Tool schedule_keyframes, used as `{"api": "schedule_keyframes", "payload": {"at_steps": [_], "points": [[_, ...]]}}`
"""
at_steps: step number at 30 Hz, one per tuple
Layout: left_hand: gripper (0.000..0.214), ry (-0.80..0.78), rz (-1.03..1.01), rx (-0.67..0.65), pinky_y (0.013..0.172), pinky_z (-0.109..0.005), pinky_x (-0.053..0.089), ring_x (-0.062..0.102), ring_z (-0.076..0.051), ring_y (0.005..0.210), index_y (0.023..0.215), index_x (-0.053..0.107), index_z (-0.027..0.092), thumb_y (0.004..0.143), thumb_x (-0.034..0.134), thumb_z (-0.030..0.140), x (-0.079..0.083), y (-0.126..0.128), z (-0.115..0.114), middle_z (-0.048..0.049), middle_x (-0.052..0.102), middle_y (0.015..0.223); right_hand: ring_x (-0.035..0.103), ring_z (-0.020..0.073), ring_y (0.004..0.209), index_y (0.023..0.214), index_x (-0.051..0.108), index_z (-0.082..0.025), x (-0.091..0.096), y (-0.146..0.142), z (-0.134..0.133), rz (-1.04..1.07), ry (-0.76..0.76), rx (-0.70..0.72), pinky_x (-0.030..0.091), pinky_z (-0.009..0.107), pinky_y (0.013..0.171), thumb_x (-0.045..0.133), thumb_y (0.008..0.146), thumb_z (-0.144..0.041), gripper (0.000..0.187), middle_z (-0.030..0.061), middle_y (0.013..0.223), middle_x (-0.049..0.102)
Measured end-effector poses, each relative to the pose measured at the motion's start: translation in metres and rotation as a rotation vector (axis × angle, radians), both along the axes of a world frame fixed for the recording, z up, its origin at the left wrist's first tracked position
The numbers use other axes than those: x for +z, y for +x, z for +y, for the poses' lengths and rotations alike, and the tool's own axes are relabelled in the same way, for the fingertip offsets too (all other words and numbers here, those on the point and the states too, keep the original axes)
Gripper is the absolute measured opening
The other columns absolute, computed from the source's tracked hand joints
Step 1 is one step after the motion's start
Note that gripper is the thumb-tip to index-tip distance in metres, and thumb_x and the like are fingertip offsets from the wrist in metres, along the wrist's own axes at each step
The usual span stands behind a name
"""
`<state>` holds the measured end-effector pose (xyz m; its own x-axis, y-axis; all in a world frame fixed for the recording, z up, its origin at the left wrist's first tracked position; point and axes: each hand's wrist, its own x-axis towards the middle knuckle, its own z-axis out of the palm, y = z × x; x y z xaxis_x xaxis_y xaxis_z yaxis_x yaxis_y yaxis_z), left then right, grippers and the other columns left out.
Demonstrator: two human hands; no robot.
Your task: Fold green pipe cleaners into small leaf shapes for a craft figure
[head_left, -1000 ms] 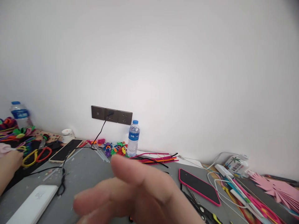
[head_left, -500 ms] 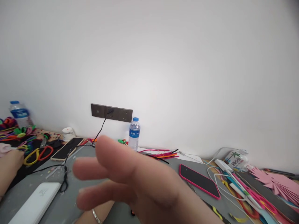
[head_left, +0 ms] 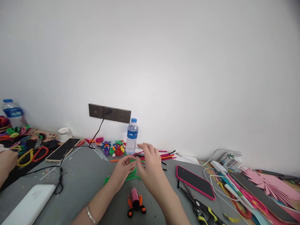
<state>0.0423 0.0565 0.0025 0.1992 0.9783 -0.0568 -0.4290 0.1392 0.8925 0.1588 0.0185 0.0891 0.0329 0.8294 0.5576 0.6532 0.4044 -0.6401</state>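
Observation:
In the head view, my left hand, with a silver bracelet on its wrist, pinches a green pipe cleaner between thumb and fingertips. Close against it is my right hand; its thumb is at the green piece, while its fingers stretch up, apart from the thumb. More green pipe cleaners lie on the grey mat beneath both hands, partly covered by them. Nearer to me sits a small pipe-cleaner figure with a pink body, orange parts and black rounds.
A water bottle stands by the wall beside colourful pipe-cleaner figures. Pliers and a pink-cased phone lie right. A white power bank, cable and another phone are left, near another person's hand.
A hand that loomed large before the camera is gone from there. Both my hands are now together over the green pipe cleaners, and the small figure shows fully. The view has shifted slightly.

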Motion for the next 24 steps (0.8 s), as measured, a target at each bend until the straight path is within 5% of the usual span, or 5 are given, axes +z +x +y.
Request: {"api": "schedule_keyframes", "payload": {"at_steps": [2,6,10,16,24], "points": [[0.033,0.008,-0.022,-0.002,0.063,-0.023,0.044,0.053,-0.012,0.062,0.076,0.068,0.017,0.059,0.085,0.039,-0.001,-0.001,0.001,0.0015,0.059,0.067,0.056,0.0346,0.098,0.104,0.065,-0.024,-0.033,0.010,0.013,-0.059,-0.068,-0.032,0.043,0.052,0.086,0.059,0.073,-0.014,0.033,0.0120,0.104,0.066],[0.026,-0.001,-0.030,0.010,0.068,-0.024,0.045,0.057,-0.014,0.070,0.078,0.068,0.017,0.065,0.082,0.035,-0.002,-0.003,0.002,-0.0005,0.062,0.074,0.064,0.0247,0.087,0.095,0.065,-0.024,-0.065,0.021,0.022,0.112,-0.188,0.245,0.050,0.036,0.077,0.054,0.081,-0.017,0.019,0.0052,0.091,0.070],[0.023,-0.011,-0.022,0.010,0.067,-0.024,0.045,0.056,-0.014,0.069,0.074,0.069,0.017,0.065,0.082,0.034,0.000,-0.003,0.001,-0.0001,0.062,0.073,0.064,0.0215,0.077,0.090,0.065,-0.022,-0.076,0.026,0.024,0.221,-0.188,0.294,0.050,0.030,0.068,0.051,0.086,-0.021,0.015,0.0049,0.083,0.070],[0.026,-0.088,-0.137,0.013,0.065,-0.023,0.046,0.057,-0.012,0.067,0.077,0.069,0.017,0.064,0.084,0.034,-0.004,0.000,0.000,0.0025,0.060,0.066,0.058,0.0184,0.067,0.081,0.058,-0.020,-0.092,0.028,0.024,0.229,-0.120,0.175,0.047,0.027,0.063,0.052,0.084,-0.022,0.007,0.0032,0.075,0.064],[0.031,-0.246,-0.308,0.040,0.065,-0.022,0.049,0.063,-0.012,0.069,0.073,0.067,0.017,0.056,0.089,0.029,-0.007,0.007,-0.003,0.0016,0.067,0.071,0.055,0.0168,0.063,0.078,0.058,-0.020,-0.095,0.019,0.019,0.193,-0.082,0.160,0.046,0.026,0.059,0.051,0.082,-0.018,0.009,0.0015,0.070,0.061]]}}
